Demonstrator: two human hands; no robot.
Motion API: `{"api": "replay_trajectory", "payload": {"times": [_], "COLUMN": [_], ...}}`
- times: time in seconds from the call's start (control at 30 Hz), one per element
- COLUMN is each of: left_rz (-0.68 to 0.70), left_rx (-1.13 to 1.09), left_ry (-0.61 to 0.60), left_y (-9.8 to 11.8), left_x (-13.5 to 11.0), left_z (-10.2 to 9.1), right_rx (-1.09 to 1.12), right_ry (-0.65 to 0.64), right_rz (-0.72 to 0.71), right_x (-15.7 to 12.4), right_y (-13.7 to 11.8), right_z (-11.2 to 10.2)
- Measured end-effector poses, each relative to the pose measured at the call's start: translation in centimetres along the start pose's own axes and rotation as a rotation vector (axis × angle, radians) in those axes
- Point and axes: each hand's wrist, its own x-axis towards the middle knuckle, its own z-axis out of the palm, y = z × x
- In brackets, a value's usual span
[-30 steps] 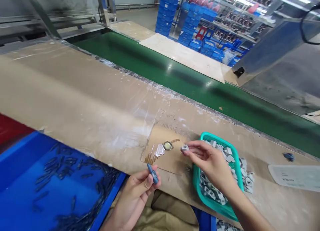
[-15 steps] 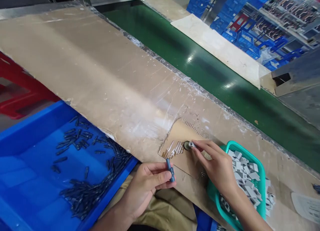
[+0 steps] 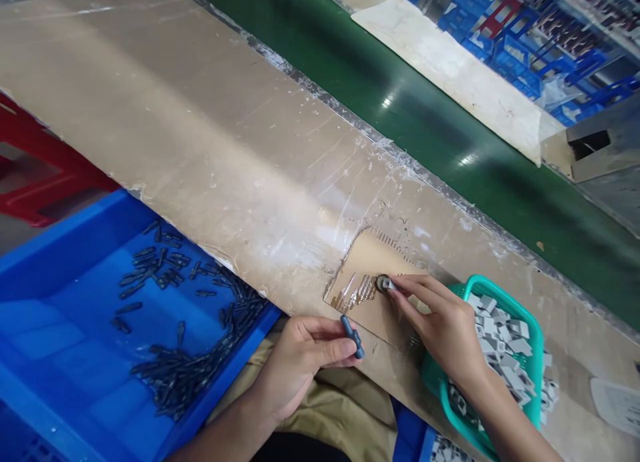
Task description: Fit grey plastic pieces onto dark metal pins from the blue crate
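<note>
My left hand (image 3: 315, 349) pinches a small dark blue-grey plastic pin (image 3: 352, 337) with a wider middle, held tilted over the bench's near edge. Between the thumb and fingers of my right hand (image 3: 445, 319) is a small light grey plastic piece (image 3: 389, 285). That piece is at a small round dark cap (image 3: 382, 283), which lies on a cardboard scrap (image 3: 365, 255); whether they touch I cannot tell. Shiny wet streaks (image 3: 357, 292) mark the cardboard left of the cap. Many similar dark pins (image 3: 175, 375) lie in the blue bin (image 3: 90, 269) on the left.
A green basket (image 3: 537, 355) full of grey pieces (image 3: 505, 335) stands right of my right hand, with more pieces spilled beside it. Beyond the cardboard-covered bench (image 3: 200, 135) runs a green conveyor belt (image 3: 350, 82). A red stool (image 3: 50, 169) is at far left.
The camera view has shifted, so the scene sits a little differently. The grey piece in my right hand is now tilted at the round cap. My left hand still holds the pin.
</note>
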Motion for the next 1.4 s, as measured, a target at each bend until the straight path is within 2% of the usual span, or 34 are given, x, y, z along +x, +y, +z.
{"api": "replay_trajectory", "payload": {"times": [0.2, 0.3, 0.4, 0.47, 0.67, 0.8, 1.07, 1.13, 1.23, 1.3, 1.33, 1.4], "left_rz": [0.01, 0.063, 0.141, 0.176, 0.152, 0.173, 0.2, 0.23, 0.316, 0.365, 0.387, 0.413], "left_rx": [0.059, 0.067, 0.084, 0.103, 0.138, 0.177, 0.528, 0.571, 0.653, 0.658, 0.638, 0.576], "left_ry": [0.012, 0.037, 0.049, 0.042, -0.04, -0.045, -0.04, -0.064, -0.025, 0.059, 0.12, 0.261], "left_y": [-0.2, -0.2, -0.3, -0.4, -0.9, -1.0, 0.2, 0.2, -0.1, 0.0, 0.3, 1.3], "left_x": [0.0, 0.2, 0.5, 0.6, 0.7, 0.7, 0.4, 0.9, 1.4, 1.0, 0.6, -0.6], "left_z": [0.5, 1.1, 2.0, 2.5, 3.4, 3.5, 3.8, 4.2, 5.1, 4.2, 2.9, -1.8], "right_rx": [0.099, 0.291, 0.573, 0.699, 0.783, 0.774, 0.842, 0.84, 0.764, 0.644, 0.567, 0.397], "right_ry": [0.026, 0.035, -0.014, -0.049, -0.074, -0.071, -0.082, -0.075, -0.095, -0.052, -0.004, 0.147], "right_rz": [0.109, 0.292, 0.513, 0.588, 0.568, 0.568, 0.566, 0.565, 0.514, 0.486, 0.488, 0.544], "right_x": [0.2, -0.1, -1.0, -1.7, -2.9, -3.1, -3.5, -3.6, -3.1, -2.0, -1.2, 0.9], "right_y": [-0.4, -1.0, -1.8, -2.4, -3.9, -4.5, -5.3, -5.3, -4.5, -2.9, -1.6, 2.0], "right_z": [-0.6, -1.5, -2.4, -2.8, -3.5, -3.6, -3.2, -3.1, -3.5, -4.3, -4.9, -6.3]}}
